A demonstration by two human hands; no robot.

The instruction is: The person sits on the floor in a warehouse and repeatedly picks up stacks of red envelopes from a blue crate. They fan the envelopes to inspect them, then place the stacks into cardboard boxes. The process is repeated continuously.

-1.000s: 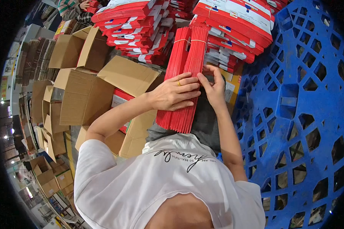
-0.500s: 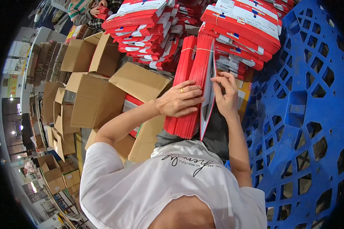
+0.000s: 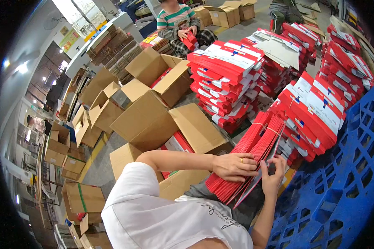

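Note:
On my lap, a rubber-banded bundle of red cardboard envelopes (image 3: 247,151) stands on edge, fanning toward me, in two side-by-side parts. My left hand (image 3: 237,167), a ring on one finger, lies across the top with its fingers wrapped over the bundle. At the right side, my right hand (image 3: 273,176) has thumb and curled fingers at the edge of the outermost envelope (image 3: 253,183), whose pale face leans slightly away from the rest. The fingertips partly hide the contact there.
Tall stacks of red-and-white envelopes (image 3: 226,62) rise ahead, with another stack (image 3: 311,108) just right of the bundle. An open carton (image 3: 147,122) holding red packs stands at my left. A blue plastic pallet (image 3: 340,178) slopes along my right. Beyond, a seated person (image 3: 176,20) handles red envelopes.
My view has swung up and leftward, so hands and bundle appear lower and farther right. The left hand stays on the bundle; the right hand's fingers have curled more at the outer envelope's edge.

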